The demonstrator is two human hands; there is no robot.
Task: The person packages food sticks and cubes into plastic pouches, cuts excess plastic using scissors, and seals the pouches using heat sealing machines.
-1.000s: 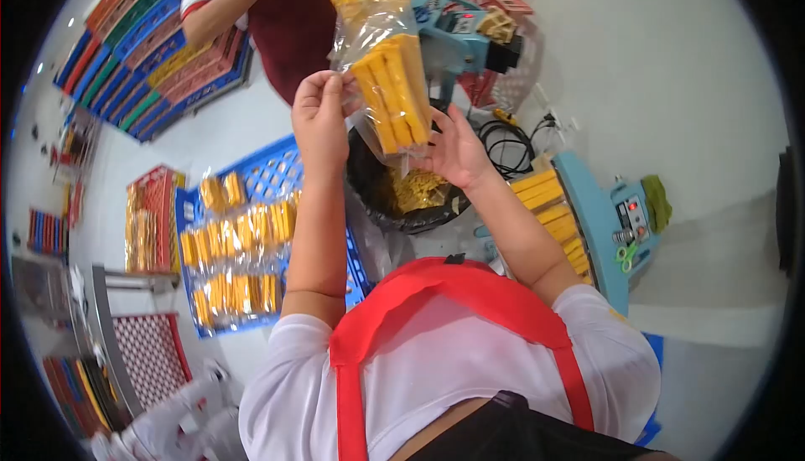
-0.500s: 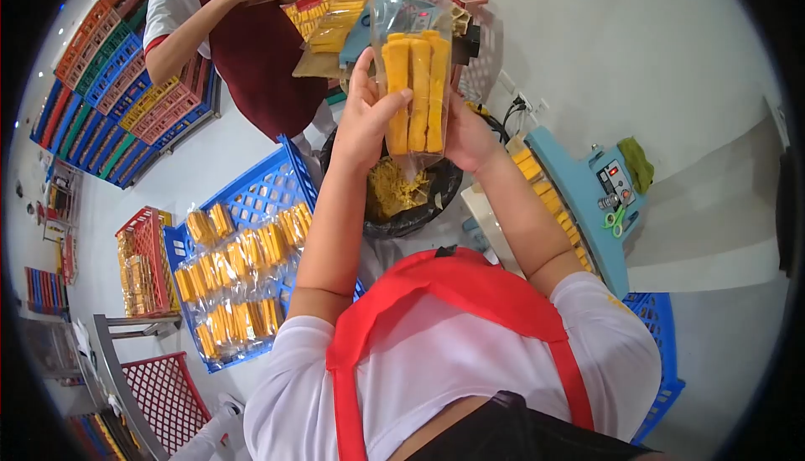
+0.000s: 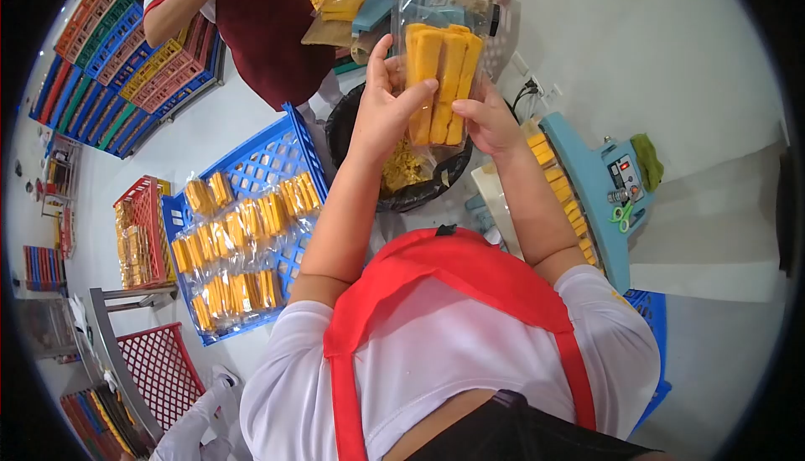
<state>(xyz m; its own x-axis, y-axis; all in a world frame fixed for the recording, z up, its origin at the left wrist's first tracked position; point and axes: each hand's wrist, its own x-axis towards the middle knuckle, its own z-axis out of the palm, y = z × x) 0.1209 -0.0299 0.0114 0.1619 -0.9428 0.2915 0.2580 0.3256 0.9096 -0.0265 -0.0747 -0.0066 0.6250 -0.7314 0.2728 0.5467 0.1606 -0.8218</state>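
Note:
Between my two hands I hold up a clear plastic bag (image 3: 442, 84) with several yellow sticks inside. My left hand (image 3: 390, 105) grips its left side, thumb across the front. On the right side, my right hand (image 3: 490, 121) holds it with the thumb on the front and the other fingers mostly hidden behind. The bag's upper part rises clear above the sticks. Below it stands a bin with a black liner (image 3: 348, 117), with yellow crumbs (image 3: 402, 168) inside. A light-blue sealing machine (image 3: 599, 201) with a row of yellow pieces (image 3: 560, 184) stands right of my right forearm.
Filled bags lie in rows in a blue crate (image 3: 243, 159) at the left, beside a red crate (image 3: 155, 209). A co-worker in a dark red apron (image 3: 268, 33) stands ahead. Green scissors (image 3: 620, 216) rest on the sealing machine. Stacked crates (image 3: 126, 50) stand far left.
The bag and both hands have shifted right in view. My right thumb now shows on the bag's front. The co-worker's hands have moved up toward the top edge.

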